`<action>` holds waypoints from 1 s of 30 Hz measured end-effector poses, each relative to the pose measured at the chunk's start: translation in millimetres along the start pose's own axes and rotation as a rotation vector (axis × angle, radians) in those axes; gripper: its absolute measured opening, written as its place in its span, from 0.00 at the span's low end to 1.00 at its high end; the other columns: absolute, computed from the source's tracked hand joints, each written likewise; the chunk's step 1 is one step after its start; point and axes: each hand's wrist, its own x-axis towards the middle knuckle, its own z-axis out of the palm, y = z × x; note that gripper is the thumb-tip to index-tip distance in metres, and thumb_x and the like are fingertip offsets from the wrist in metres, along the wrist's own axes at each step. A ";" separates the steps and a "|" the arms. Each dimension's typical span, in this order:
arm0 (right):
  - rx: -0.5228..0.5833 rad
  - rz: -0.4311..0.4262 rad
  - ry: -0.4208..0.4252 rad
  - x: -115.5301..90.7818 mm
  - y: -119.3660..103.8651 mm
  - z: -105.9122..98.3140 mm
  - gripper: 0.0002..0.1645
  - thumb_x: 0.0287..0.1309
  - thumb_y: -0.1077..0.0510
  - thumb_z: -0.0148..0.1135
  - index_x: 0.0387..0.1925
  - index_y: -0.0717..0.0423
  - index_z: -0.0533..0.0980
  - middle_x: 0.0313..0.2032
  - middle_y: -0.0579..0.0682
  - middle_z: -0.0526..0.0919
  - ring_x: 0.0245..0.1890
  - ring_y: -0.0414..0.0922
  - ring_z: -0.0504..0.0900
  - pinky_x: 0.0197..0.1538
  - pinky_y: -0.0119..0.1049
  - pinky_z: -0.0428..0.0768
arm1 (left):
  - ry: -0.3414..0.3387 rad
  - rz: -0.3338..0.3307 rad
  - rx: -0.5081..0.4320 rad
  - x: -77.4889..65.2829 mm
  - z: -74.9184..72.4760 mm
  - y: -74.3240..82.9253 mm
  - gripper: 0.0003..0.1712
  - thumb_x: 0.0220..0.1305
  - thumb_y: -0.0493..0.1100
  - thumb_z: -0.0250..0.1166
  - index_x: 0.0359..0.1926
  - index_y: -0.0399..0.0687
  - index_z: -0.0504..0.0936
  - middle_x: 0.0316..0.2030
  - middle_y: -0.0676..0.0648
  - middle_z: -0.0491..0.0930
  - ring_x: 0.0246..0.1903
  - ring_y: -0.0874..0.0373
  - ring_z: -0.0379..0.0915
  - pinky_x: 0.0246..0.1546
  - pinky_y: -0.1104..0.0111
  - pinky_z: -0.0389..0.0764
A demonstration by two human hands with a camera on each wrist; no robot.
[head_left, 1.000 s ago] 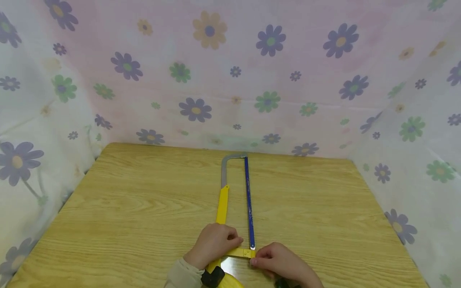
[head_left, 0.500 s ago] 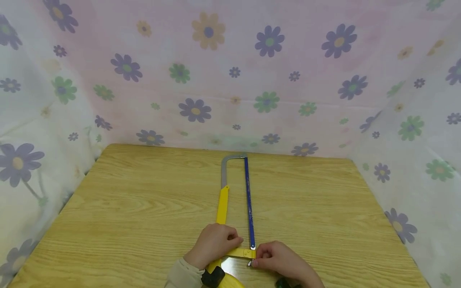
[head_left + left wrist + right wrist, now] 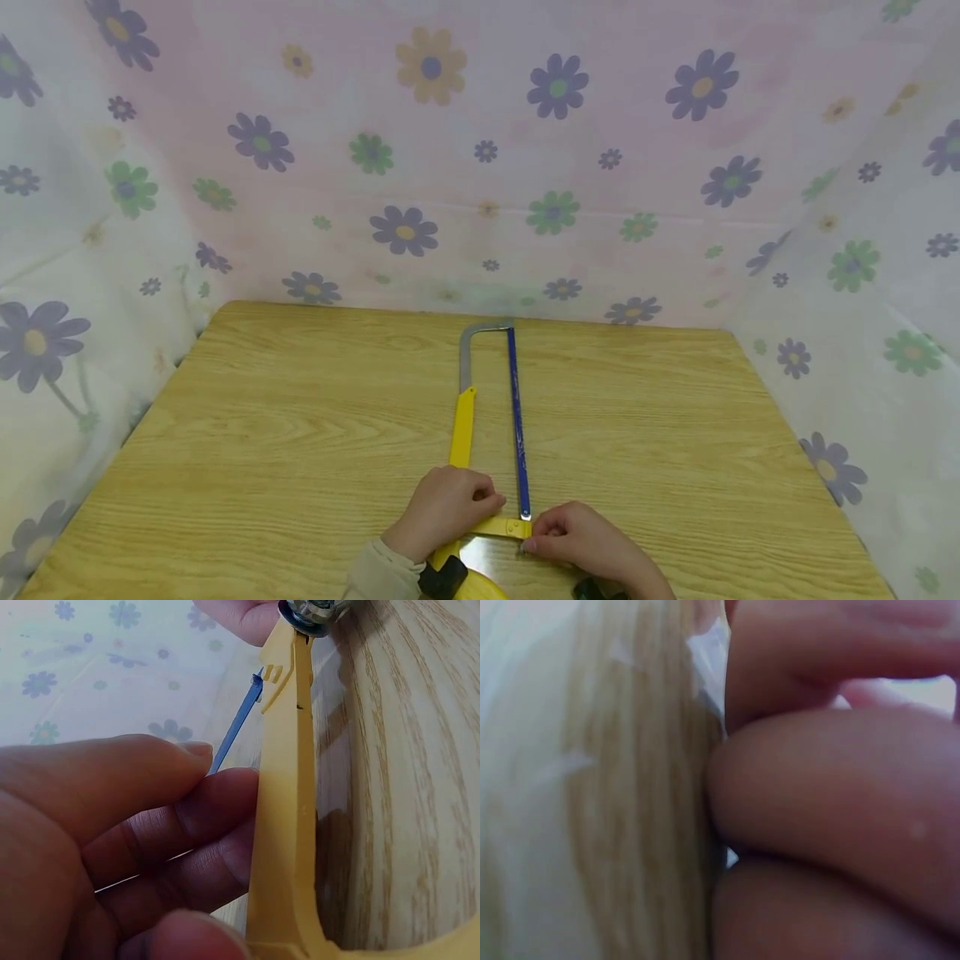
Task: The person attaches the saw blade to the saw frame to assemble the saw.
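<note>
Here's the yellow-and-grey hacksaw (image 3: 462,429), blue blade (image 3: 519,425) fitted, lying mid-desk (image 3: 300,433), nose near the back edge (wide room either side); left hand (image 3: 446,504) curled against its frame (image 3: 281,802), right hand (image 3: 588,542) pinching its metal fitting (image 3: 307,610).

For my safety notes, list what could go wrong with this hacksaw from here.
The blue blade lies beside the left hand; a shift might scrape it. The right hand is at the metal fitting near the blade's end; if that loosens, the blade might slip free.
</note>
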 end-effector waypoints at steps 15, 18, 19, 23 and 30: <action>0.042 -0.002 -0.038 -1.1 0.7 0.9 0.17 0.55 0.44 0.56 0.20 0.50 0.77 0.09 0.39 0.62 0.08 0.35 0.58 0.13 0.30 0.57 | -0.015 -0.003 -0.003 -1.6 -0.1 0.6 0.15 0.57 0.56 0.57 0.16 0.62 0.73 0.12 0.65 0.65 0.14 0.69 0.60 0.19 0.75 0.61; 0.055 0.010 -0.044 -2.3 0.6 1.0 0.17 0.55 0.44 0.56 0.20 0.50 0.77 0.09 0.39 0.62 0.08 0.35 0.58 0.13 0.30 0.56 | -0.015 0.002 -0.007 -2.0 1.1 0.5 0.15 0.57 0.56 0.57 0.16 0.62 0.72 0.12 0.66 0.64 0.14 0.70 0.60 0.20 0.75 0.61; 0.053 0.009 -0.043 -2.6 0.9 0.9 0.17 0.54 0.44 0.56 0.20 0.50 0.77 0.09 0.39 0.62 0.08 0.35 0.58 0.13 0.30 0.56 | -0.015 0.003 -0.010 -2.0 1.3 0.6 0.15 0.57 0.56 0.57 0.16 0.62 0.73 0.12 0.66 0.64 0.14 0.70 0.60 0.20 0.75 0.61; 0.042 0.011 -0.038 -3.2 1.4 -0.1 0.16 0.54 0.44 0.57 0.21 0.49 0.77 0.09 0.39 0.62 0.09 0.35 0.58 0.14 0.29 0.56 | -0.007 0.009 -0.002 -1.0 1.1 1.1 0.16 0.57 0.56 0.57 0.16 0.62 0.72 0.12 0.66 0.64 0.14 0.70 0.59 0.19 0.75 0.61; 0.019 -0.002 -0.024 -0.2 2.0 0.2 0.15 0.53 0.43 0.58 0.22 0.48 0.76 0.10 0.39 0.63 0.09 0.35 0.58 0.14 0.29 0.56 | -0.001 0.008 0.010 -0.4 -0.8 0.4 0.16 0.57 0.56 0.58 0.15 0.62 0.71 0.11 0.66 0.63 0.13 0.70 0.59 0.18 0.75 0.60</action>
